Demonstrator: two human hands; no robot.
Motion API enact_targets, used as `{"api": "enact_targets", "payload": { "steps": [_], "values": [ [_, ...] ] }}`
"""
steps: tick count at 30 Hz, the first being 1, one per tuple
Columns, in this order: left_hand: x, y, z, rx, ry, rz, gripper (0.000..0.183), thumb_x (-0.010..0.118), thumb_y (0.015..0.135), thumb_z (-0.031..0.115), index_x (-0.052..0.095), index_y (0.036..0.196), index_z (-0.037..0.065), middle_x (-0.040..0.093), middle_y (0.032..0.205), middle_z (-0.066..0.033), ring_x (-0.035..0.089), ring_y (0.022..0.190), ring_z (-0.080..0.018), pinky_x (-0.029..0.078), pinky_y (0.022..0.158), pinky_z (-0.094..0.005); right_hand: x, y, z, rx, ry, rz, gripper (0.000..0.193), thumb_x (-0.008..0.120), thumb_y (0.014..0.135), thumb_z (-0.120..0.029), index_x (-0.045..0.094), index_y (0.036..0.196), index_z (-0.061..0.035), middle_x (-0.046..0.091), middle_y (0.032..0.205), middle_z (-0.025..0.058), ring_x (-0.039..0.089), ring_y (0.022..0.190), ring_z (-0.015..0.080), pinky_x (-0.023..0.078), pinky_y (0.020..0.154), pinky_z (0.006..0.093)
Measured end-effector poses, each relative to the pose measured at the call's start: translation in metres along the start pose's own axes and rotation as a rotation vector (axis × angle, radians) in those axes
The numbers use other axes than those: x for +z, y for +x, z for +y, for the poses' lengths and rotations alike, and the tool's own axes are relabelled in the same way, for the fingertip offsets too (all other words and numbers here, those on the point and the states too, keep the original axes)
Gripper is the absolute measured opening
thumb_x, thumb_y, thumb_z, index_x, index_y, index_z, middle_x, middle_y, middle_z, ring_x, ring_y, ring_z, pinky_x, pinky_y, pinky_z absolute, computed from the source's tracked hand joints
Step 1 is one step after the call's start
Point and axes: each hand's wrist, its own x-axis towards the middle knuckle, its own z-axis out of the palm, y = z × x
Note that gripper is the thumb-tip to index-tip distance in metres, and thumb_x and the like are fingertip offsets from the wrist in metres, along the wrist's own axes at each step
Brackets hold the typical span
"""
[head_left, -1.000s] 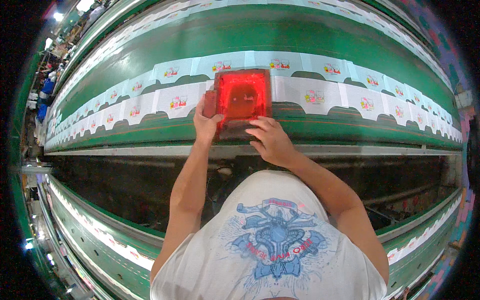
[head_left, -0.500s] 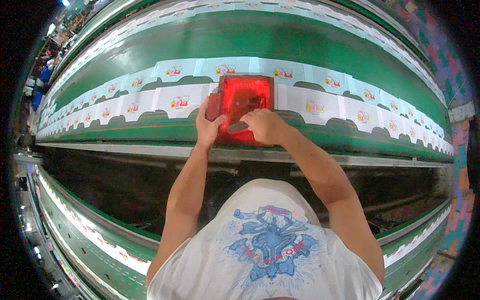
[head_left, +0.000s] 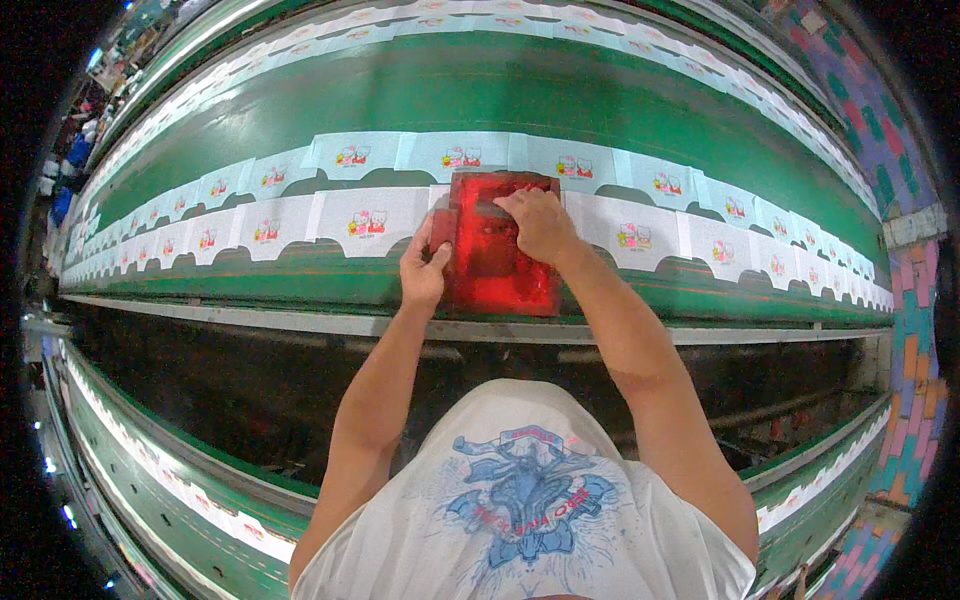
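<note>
A red screen-printing frame (head_left: 510, 292) lies over the near row of white fabric pieces on the green table. My left hand (head_left: 424, 272) is closed around a dark red block (head_left: 443, 229) at the frame's left side. Inside the frame, toward its far edge, my right hand (head_left: 541, 228) grips a squeegee (head_left: 489, 208), mostly hidden under the fingers. Red ink coats the mesh. White pieces (head_left: 368, 222) with a small printed cartoon pair lie on both sides of the frame; the piece under it is mostly covered.
A second row of pale blue printed pieces (head_left: 460, 152) runs just beyond the frame. The long green table (head_left: 400, 95) carries more rows at its far side. A pale rail (head_left: 250, 312) edges it near me. Another green table (head_left: 150, 470) stands behind, and coloured paving (head_left: 915, 330) lies at the right.
My right hand has pushed the squeegee from the near part of the frame to its far part. My left hand keeps its grip on the side block. The whole view has shifted slightly.
</note>
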Motion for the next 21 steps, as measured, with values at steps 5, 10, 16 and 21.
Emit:
{"api": "enact_targets", "payload": {
  "steps": [5,10,16,21],
  "values": [
    [-0.003,0.001,-0.013,0.085,-0.003,-0.016,0.065,0.069,0.108,-0.008,0.054,0.170,-0.005,0.064,0.167,-0.0152,0.063,0.149,-0.0227,0.049,0.126,-0.0386,0.007,-0.043,-0.027,-0.093,-0.059,0.044,0.050,0.069,0.092,-0.006,0.079,0.141,-0.0106,0.078,0.127,0.0119,0.071,0.115,0.0354,0.056,0.103,0.0525],
    [-0.002,0.000,-0.017,0.084,0.122,0.042,0.065,0.071,0.107,-0.005,0.054,0.170,-0.005,0.063,0.168,-0.0169,0.062,0.151,-0.0247,0.048,0.128,-0.0395,0.005,-0.085,-0.062,-0.117,-0.062,0.035,0.048,0.070,0.093,-0.010,0.079,0.140,-0.0096,0.078,0.129,0.0118,0.071,0.114,0.0345,0.056,0.104,0.0525],
    [0.007,-0.006,-0.007,0.112,0.135,0.033,0.077,0.082,0.101,0.001,0.051,0.171,-0.006,0.061,0.169,-0.0204,0.061,0.153,-0.0293,0.050,0.127,-0.0426,-0.003,-0.117,-0.099,-0.029,0.050,-0.056,0.052,0.069,0.093,-0.004,0.077,0.144,-0.0080,0.074,0.140,0.0156,0.069,0.128,0.0398,0.053,0.115,0.0548],
    [0.011,-0.008,-0.009,0.140,0.331,0.056,0.097,0.092,0.086,0.002,0.049,0.171,-0.005,0.061,0.168,-0.0216,0.062,0.153,-0.0325,0.049,0.129,-0.0445,-0.008,-0.130,-0.097,-0.010,0.146,-0.120,0.053,0.083,0.096,-0.024,0.076,0.146,-0.0100,0.070,0.151,0.0166,0.063,0.141,0.0404,0.051,0.118,0.0553]
  ]
}}
